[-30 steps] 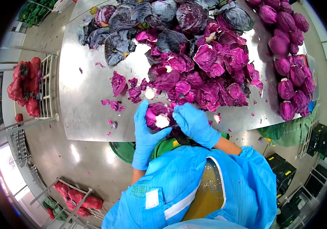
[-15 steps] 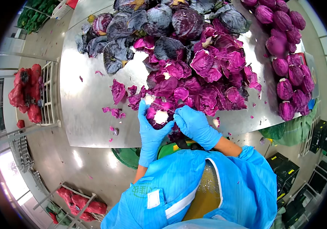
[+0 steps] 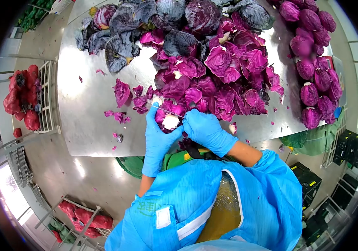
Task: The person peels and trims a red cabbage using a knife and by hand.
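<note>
My left hand (image 3: 158,140), in a blue glove, is wrapped round the near left side of a purple cabbage (image 3: 171,122) at the table's front edge. A white cut stem face on the cabbage points up at me. In my gloved right hand (image 3: 207,131) is a knife; its thin blade (image 3: 168,111) reaches left over the cabbage, just beyond the white face. Most of the handle is hidden by the fingers. A pile of loose purple leaves (image 3: 223,94) lies right behind both hands.
Untrimmed cabbages with dark outer leaves (image 3: 179,42) cover the back of the metal table (image 3: 82,100). Bare purple cabbages (image 3: 323,79) are stacked at the right. Red sacks (image 3: 22,98) sit on a rack at left; black crates (image 3: 306,180) stand on the floor at right.
The whole view has shifted slightly, so the table's contents appear a little further left and up. The knife blade now shows more plainly across the cabbage. Both hands keep their grip.
</note>
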